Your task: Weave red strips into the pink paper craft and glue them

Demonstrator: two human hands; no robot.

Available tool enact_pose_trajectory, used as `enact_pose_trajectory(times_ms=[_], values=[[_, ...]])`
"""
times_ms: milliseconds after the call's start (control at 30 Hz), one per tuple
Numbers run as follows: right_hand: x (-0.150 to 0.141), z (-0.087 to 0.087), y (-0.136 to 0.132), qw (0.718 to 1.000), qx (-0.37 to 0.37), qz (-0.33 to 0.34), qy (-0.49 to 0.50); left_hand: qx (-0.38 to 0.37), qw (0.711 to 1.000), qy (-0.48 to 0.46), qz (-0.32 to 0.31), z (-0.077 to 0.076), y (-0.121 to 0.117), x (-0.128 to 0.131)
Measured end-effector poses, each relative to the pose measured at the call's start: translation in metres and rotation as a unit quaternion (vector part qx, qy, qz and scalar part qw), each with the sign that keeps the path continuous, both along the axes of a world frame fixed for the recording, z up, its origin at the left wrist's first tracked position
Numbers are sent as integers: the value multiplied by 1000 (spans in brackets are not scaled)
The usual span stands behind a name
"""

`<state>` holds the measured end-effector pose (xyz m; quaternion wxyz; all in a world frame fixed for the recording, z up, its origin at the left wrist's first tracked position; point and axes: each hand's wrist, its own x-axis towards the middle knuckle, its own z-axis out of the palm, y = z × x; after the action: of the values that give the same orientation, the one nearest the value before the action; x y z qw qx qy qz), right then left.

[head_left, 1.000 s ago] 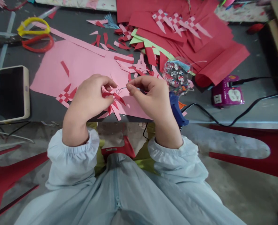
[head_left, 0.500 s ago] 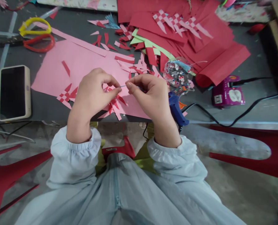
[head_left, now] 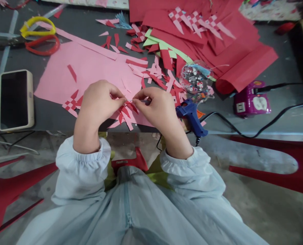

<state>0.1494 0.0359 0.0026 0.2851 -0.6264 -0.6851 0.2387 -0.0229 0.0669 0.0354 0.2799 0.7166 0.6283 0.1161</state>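
Observation:
My left hand (head_left: 97,102) and my right hand (head_left: 156,107) meet fingertip to fingertip over the table's near edge. Both are pinched shut on a thin thread or wire between them, too fine to name. Right under the fingers lies a woven piece of red and pink paper strips (head_left: 124,115). It rests on a large pink sheet (head_left: 90,71). A blue glue gun (head_left: 191,115) lies just right of my right hand.
A phone (head_left: 15,100) lies at the left, scissors with yellow and red handles (head_left: 36,37) at the far left. Red paper sheets (head_left: 230,44) with woven pieces fill the back right. A clear bag of googly eyes (head_left: 196,80) and a purple power socket (head_left: 252,102) with cables sit right.
My hands have closed in on each other and dropped slightly toward the woven piece. The thread span between the fingertips has shrunk. The glue gun shows more fully.

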Motion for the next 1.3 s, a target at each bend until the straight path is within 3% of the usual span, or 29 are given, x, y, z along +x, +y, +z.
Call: enact_pose_trajectory(times_ms=[167, 700, 1300], values=[[-2, -2, 1, 1000, -23, 3, -15, -44, 998, -6, 50, 1, -1, 5], [-1, -5, 3, 998, -37, 16, -38, -31, 996, 59, 52, -10, 3, 9], [-3, -3, 2, 996, -55, 14, -65, -62, 992, 95, 62, -8, 3, 12]])
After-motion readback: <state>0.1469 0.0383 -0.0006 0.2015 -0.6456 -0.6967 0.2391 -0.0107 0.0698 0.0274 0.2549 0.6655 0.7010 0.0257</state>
